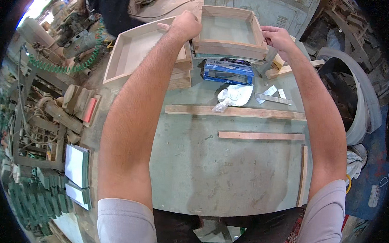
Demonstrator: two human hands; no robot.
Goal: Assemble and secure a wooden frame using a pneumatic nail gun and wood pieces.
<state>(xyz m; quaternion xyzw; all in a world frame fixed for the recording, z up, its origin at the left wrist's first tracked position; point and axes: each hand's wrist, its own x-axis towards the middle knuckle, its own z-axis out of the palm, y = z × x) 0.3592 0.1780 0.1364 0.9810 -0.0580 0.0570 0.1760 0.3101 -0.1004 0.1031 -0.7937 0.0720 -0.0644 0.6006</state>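
Observation:
Both my arms reach toward the far side of the table. Between my hands is a shallow wooden tray (230,50) with a pale flat bottom, resting on a stack of thin sheets. My left hand (187,25) is closed on its left side wall, partly hiding that edge. At the right wall, my right hand (278,38) grips the tray with thumb and fingers. A larger, similar wooden tray (113,61) lies tilted at the left, partly behind my left forearm, on more wooden frame pieces (181,80).
A blue box (227,73), a crumpled white plastic bag (236,95) and a metal strip (273,99) lie mid-table. Nearer are a long wooden strip (254,113), a shorter one (261,136) and an upright-running one (302,176). Machinery (53,112) stands left; a grey bin (360,97) right.

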